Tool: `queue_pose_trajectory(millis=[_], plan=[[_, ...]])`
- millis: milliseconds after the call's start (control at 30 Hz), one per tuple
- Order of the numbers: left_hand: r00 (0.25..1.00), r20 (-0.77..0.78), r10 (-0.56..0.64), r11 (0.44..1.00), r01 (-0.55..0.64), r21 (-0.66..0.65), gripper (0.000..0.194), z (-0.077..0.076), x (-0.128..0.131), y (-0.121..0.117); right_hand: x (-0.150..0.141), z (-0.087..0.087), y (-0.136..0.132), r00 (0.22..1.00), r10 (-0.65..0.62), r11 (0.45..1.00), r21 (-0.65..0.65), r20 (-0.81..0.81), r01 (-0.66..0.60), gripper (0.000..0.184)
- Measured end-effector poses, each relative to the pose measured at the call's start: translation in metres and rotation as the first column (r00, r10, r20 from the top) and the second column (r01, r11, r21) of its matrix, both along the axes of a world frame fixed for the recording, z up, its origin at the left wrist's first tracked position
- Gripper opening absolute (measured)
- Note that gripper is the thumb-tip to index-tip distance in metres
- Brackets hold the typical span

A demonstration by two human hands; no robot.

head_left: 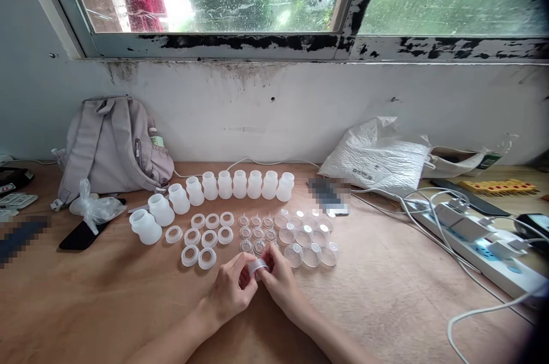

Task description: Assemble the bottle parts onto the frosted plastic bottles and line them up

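My left hand [231, 289] and my right hand [279, 281] meet over the wooden table [386, 295], both pinched on one small translucent plastic ring [258, 266]. Just beyond my fingers lie several loose white rings [209, 236], small clear nipples [257, 232] and clear dome caps [311, 238]. Behind them a curved row of several small white bottles [231, 185] stands upright.
A grey backpack [111, 143] leans on the wall at back left, with a knotted plastic bag [96, 206] and a black phone [81, 234] in front. A white sack [377, 158] and a power strip [484, 244] with cables lie at right.
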State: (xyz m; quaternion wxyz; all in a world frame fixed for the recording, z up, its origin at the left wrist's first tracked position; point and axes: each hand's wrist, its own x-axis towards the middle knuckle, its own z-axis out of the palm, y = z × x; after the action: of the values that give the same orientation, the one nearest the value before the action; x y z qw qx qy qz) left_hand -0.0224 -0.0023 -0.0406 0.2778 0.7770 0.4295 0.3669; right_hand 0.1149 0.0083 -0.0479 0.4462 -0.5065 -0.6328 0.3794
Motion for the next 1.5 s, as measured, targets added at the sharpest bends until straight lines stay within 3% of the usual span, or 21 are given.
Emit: queue_pose_trajectory(millis=[267,467,667,800,900,1000,1200,1300,1367,1433,1500], plan=[[0.999,-0.031,-0.004,1.000,0.004,-0.007,0.017,0.000,0.001,0.000,0.001,-0.004,0.006,0.999,-0.004,1.000,0.014,0.038,0.003,0.017],[0.994,-0.002,0.108,0.991,-0.107,-0.086,0.021,0.003,0.004,0.000,0.002,0.001,0.007,0.998,-0.043,0.998,0.038,0.052,0.041,0.014],[0.974,0.040,0.222,0.959,-0.211,-0.187,0.012,-0.001,0.001,0.007,-0.001,0.009,-0.001,0.997,0.036,0.997,0.064,0.063,-0.040,0.006],[0.978,0.068,0.198,0.970,-0.185,-0.159,0.010,0.000,-0.001,0.007,-0.001,0.005,-0.002,0.998,-0.013,0.995,0.100,0.067,0.006,0.008],[0.975,0.110,0.193,0.972,-0.175,-0.156,0.012,0.002,-0.001,0.007,0.003,0.008,0.000,0.997,0.073,0.994,0.084,0.032,-0.076,0.011],[0.961,0.199,0.193,0.956,-0.138,-0.260,0.018,0.001,-0.003,0.009,0.008,0.015,0.001,0.985,0.166,0.986,0.027,-0.045,-0.165,0.014],[0.931,0.338,0.135,0.923,0.006,-0.386,0.023,-0.003,-0.007,0.014,0.013,0.019,0.005,0.993,0.114,0.993,0.032,0.023,-0.115,0.023],[0.963,0.242,0.116,0.945,-0.033,-0.324,0.025,0.004,-0.008,0.013,0.012,0.018,0.005,0.988,0.149,0.989,-0.017,-0.035,-0.150,0.026],[0.981,0.137,0.135,0.975,-0.107,-0.196,0.025,0.011,-0.013,0.013,0.013,0.018,0.004,0.984,0.152,0.986,-0.054,-0.090,-0.158,0.026],[0.975,0.072,0.212,0.977,-0.210,-0.043,0.023,0.018,-0.023,0.014,0.015,0.016,0.004,0.986,0.124,0.990,-0.058,-0.115,-0.131,0.025],[0.943,0.065,0.328,0.940,-0.332,0.080,0.021,0.025,-0.040,0.017,0.017,0.015,0.004,0.989,0.091,0.994,-0.051,-0.116,-0.097,0.024]])
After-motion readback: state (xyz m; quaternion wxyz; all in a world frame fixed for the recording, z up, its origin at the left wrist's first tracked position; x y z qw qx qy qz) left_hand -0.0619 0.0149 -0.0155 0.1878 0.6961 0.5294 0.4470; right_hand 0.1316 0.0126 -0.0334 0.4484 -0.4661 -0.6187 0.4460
